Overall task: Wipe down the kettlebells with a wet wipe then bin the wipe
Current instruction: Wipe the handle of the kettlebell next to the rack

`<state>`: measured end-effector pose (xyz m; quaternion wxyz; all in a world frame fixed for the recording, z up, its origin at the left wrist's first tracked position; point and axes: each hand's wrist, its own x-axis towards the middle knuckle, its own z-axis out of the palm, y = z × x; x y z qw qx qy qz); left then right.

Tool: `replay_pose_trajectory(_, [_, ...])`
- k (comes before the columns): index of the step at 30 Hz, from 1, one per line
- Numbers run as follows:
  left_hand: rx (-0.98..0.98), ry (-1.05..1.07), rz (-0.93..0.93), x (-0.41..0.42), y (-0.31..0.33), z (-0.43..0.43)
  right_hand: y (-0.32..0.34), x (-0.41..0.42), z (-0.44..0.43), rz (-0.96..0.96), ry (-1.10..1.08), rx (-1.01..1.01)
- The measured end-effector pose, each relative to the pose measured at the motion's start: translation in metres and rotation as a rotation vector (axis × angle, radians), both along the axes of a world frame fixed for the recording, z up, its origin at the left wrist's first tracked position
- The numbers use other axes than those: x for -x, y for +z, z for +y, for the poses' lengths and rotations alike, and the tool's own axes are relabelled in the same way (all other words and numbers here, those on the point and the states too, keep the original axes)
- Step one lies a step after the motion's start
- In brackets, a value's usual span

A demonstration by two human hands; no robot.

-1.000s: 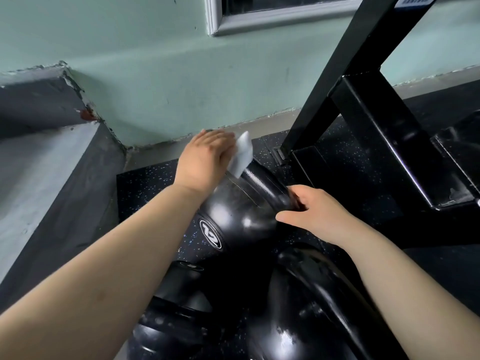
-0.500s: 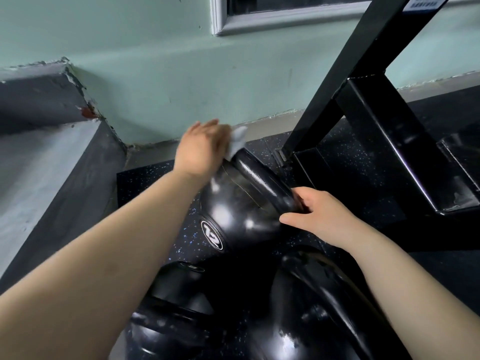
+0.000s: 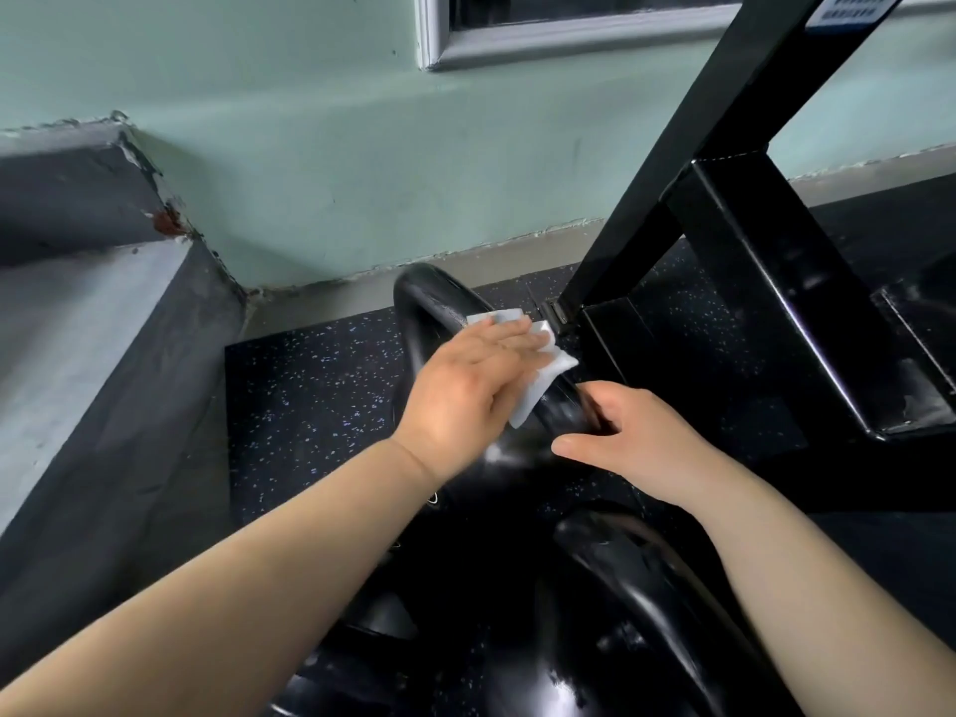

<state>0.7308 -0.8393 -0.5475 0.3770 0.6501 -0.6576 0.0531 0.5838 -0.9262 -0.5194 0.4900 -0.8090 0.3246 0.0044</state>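
A glossy black kettlebell (image 3: 429, 302) stands on the speckled floor mat, its handle arching toward the wall. My left hand (image 3: 465, 385) lies flat over the handle's right side and presses a white wet wipe (image 3: 538, 364) against it with straight fingers. My right hand (image 3: 631, 437) grips the lower right end of the same handle, fingers curled round it. The kettlebell's body is mostly hidden under my hands. A larger black kettlebell (image 3: 636, 587) sits nearer to me at the bottom.
A black metal rack frame (image 3: 750, 225) rises at the right, its foot close to the kettlebell. A grey concrete step (image 3: 77, 328) borders the mat (image 3: 310, 395) on the left. The green wall runs behind. No bin is in view.
My left hand slid the wipe from the handle's far left side over to its right side, near my right hand. The right hand kept its grip.
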Motion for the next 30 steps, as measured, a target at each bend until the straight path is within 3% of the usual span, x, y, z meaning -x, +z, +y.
replay_pose_trajectory(4, [-0.027, 0.047, -0.203, -0.029, -0.006, -0.008, 0.001, 0.0, -0.001, 0.007, -0.018, 0.007])
replay_pose_trajectory(8, [-0.181, 0.432, 0.189, -0.048, 0.024, -0.023, -0.001, 0.0, -0.001, 0.012, -0.014, -0.004])
replay_pose_trajectory(10, [-0.203, 0.513, 0.281, -0.045, 0.028, -0.027, -0.001, 0.001, -0.002, 0.019, -0.015, -0.007])
replay_pose_trajectory(14, [-0.08, 0.273, 0.125, -0.008, 0.012, -0.01, -0.001, 0.001, -0.002, 0.019, -0.009, -0.005])
replay_pose_trajectory(16, [-0.04, 0.173, 0.18, 0.013, 0.003, -0.001, 0.0, 0.001, -0.001, 0.024, -0.012, 0.009])
replay_pose_trajectory(19, [-0.012, 0.165, 0.555, 0.036, 0.01, 0.007, 0.001, 0.001, 0.002, 0.035, -0.016, 0.039])
replay_pose_trajectory(23, [0.056, 0.452, 1.34, 0.022, 0.017, 0.021, 0.004, 0.002, 0.006, 0.032, -0.031, 0.009])
replay_pose_trajectory(26, [0.065, 0.416, 1.843, -0.019, -0.002, 0.031, 0.011, -0.005, 0.007, -0.058, -0.085, 0.053])
replay_pose_trajectory(30, [-0.059, 0.433, 1.925, -0.022, -0.015, 0.018, 0.017, -0.017, 0.009, -0.078, -0.078, 0.128])
